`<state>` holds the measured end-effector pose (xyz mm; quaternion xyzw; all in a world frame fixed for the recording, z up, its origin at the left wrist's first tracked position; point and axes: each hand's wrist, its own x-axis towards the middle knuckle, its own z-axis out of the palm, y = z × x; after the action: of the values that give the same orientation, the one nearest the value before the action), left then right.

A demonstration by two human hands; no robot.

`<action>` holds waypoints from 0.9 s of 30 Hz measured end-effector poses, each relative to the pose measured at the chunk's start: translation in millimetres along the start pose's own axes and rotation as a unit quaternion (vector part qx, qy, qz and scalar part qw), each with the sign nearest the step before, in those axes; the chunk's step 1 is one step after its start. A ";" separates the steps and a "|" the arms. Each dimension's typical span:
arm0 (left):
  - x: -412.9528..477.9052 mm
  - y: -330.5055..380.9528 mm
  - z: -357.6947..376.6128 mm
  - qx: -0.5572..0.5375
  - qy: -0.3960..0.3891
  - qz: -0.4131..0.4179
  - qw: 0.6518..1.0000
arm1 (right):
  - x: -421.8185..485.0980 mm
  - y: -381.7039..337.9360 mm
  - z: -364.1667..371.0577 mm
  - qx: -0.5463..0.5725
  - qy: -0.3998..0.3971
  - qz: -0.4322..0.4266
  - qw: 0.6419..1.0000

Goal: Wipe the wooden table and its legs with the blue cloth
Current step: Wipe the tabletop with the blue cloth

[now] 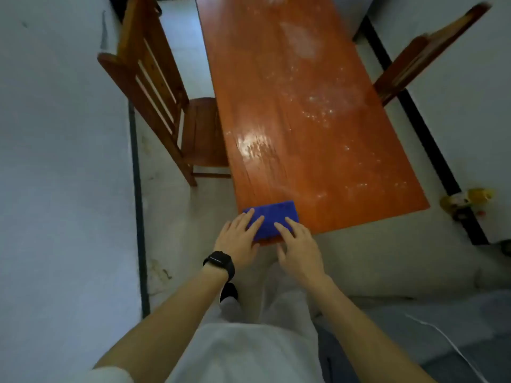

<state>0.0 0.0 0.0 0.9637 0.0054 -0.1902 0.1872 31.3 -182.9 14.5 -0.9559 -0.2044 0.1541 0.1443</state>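
Observation:
A long orange-brown wooden table (304, 106) stretches away from me, its top speckled with white dust and smears. A folded blue cloth (273, 217) lies flat at the table's near left corner. My left hand (239, 239), with a black watch on the wrist, rests its straight fingers on the cloth's left part. My right hand (300, 248) lays its straight fingers on the cloth's near right edge. The table legs are hidden under the top.
A wooden slatted chair (166, 106) stands pushed in at the table's left side. Another wooden chair (423, 53) stands at the right. A yellow object (467, 200) sits on the floor by the right wall. Pale tiled floor surrounds the table.

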 end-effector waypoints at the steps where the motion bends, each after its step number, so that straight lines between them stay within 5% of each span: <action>1: 6.4 2.1 2.5 0.013 -0.020 -0.001 1.000 | 9.5 2.2 2.1 -0.023 -0.013 -0.022 0.999; 16: 42.8 39.4 12.7 -0.136 0.047 -0.231 0.962 | 106.6 61.2 3.9 -0.111 -0.124 -0.298 0.940; 22: 48.0 55.0 19.5 -0.128 0.041 -0.262 0.956 | 127.3 56.9 -21.4 -0.120 -0.217 -0.322 0.914; 27: 62.1 45.5 16.0 -0.115 -0.001 -0.305 0.945 | 212.3 55.4 -69.0 -0.035 -0.343 -0.164 0.924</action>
<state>55.5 -51.8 -20.3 0.8876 0.3209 -0.2375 0.2297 259.4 -153.6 8.6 -0.8022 -0.4008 0.4390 0.0554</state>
